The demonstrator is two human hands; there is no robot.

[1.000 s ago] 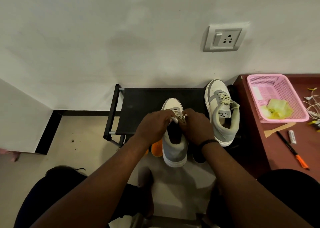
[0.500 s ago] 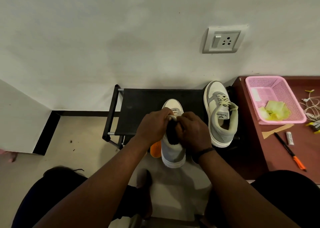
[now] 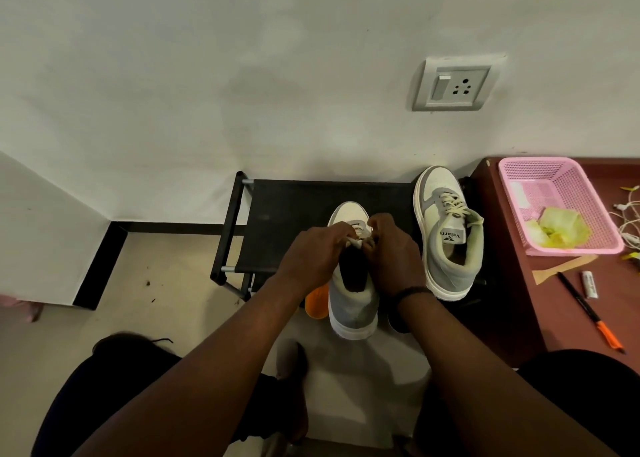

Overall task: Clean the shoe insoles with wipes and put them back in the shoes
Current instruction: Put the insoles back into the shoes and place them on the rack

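Grey suede and cream leather make up the near shoe (image 3: 352, 304), which sits on the front edge of a black shoe rack (image 3: 294, 221), heel toward me. My left hand (image 3: 313, 259) and right hand (image 3: 394, 255) meet over its tongue, and both sets of fingertips pinch the pale laces (image 3: 356, 241). The dark opening shows between my wrists; I cannot tell whether an insole lies inside. The second shoe (image 3: 448, 234) rests further right on the rack, beside a pink basket (image 3: 568, 248) that holds a crumpled yellow-green wipe (image 3: 557, 226).

The shoe overhangs the rack's edge, so I judge that a hard pull on the laces could tip it to the floor.

Compared with half a second ago, my right hand has lifted from the shoe's opening up to the laces, baring the dark interior.
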